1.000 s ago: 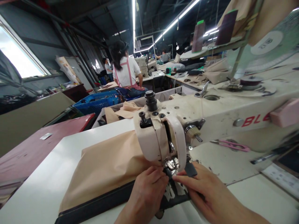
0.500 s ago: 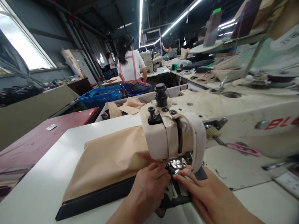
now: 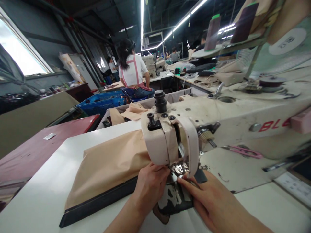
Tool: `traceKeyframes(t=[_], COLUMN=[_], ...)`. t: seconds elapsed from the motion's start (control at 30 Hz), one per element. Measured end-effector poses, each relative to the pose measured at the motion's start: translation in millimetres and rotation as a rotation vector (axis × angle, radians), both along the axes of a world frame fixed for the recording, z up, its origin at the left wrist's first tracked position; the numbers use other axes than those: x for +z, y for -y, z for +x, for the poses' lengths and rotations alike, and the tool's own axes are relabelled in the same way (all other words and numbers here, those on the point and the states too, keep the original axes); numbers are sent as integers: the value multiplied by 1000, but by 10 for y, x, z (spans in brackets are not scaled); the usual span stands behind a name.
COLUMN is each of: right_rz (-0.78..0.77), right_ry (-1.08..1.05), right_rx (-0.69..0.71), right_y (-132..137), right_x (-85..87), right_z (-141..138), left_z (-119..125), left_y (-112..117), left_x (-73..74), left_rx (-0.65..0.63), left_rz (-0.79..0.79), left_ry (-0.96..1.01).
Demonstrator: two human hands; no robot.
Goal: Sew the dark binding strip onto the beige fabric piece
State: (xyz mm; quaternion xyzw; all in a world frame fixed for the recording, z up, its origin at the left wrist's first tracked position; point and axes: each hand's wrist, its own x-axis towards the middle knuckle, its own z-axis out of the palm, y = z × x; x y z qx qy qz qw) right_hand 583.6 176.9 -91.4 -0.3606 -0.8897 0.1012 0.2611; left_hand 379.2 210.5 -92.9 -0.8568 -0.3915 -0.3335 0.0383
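Note:
A beige fabric piece (image 3: 109, 165) with a dark edge band (image 3: 97, 204) lies on the white table (image 3: 43, 194) and runs under the head of a cream sewing machine (image 3: 167, 139). My left hand (image 3: 149, 186) rests on the fabric just left of the metal presser foot (image 3: 179, 169), fingers curled and pressed against the dark band. My right hand (image 3: 209, 200) lies flat to the right of the foot, fingers stretched toward the needle area, pressing the dark piece down.
Pink scissors (image 3: 243, 151) lie on the machine bed at the right. A maroon table (image 3: 36, 152) stands at the left, with a blue basket (image 3: 102, 103) behind. A person in a white shirt (image 3: 132, 72) sits at a bench farther back. Thread cones (image 3: 212, 32) stand above the machine.
The fabric and dark band have shifted slightly to the left under the foot, and both hands moved with it. The view swung a little.

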Motion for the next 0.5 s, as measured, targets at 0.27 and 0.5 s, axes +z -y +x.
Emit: traceKeyframes(t=[0.27, 0.5], right_rz=[-24, 313], right_ry=[-19, 8], right_rx=[-17, -37], right_y=[18, -2], right_x=[-1, -68], right_z=[-10, -43], left_z=[8, 37], left_y=[-16, 23], left_x=[-40, -52], left_rx=[82, 136], left_rz=[-66, -122], left_ry=[23, 60])
